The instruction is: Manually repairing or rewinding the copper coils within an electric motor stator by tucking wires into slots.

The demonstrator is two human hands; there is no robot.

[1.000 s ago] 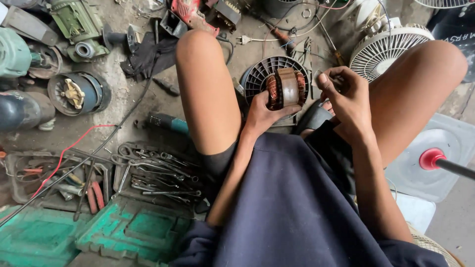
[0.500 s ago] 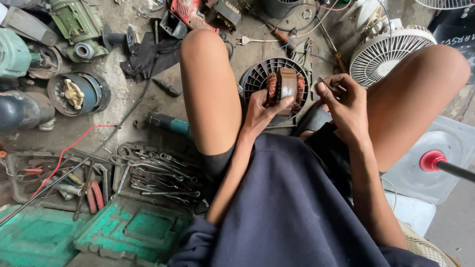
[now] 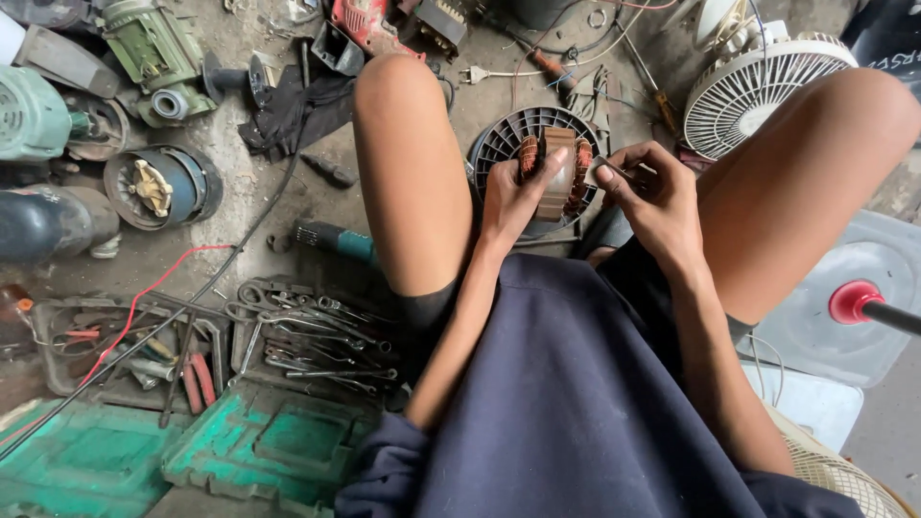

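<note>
The left hand (image 3: 513,197) grips the copper-wound stator (image 3: 556,173), while the right hand (image 3: 648,197), just beside it, pinches a small tool (image 3: 602,169).

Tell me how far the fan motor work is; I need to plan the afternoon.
Done: the motor is out of the fan, with the white grille lying aside. In hand: the left hand holds the stator over the dark housing; the right hand works a small tool at its windings. Left: reassembly, judging by the loose parts.

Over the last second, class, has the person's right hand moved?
Yes. The right hand has drawn left, closer to the copper-wound stator held by the left hand, judged against the white fan grille.
</note>
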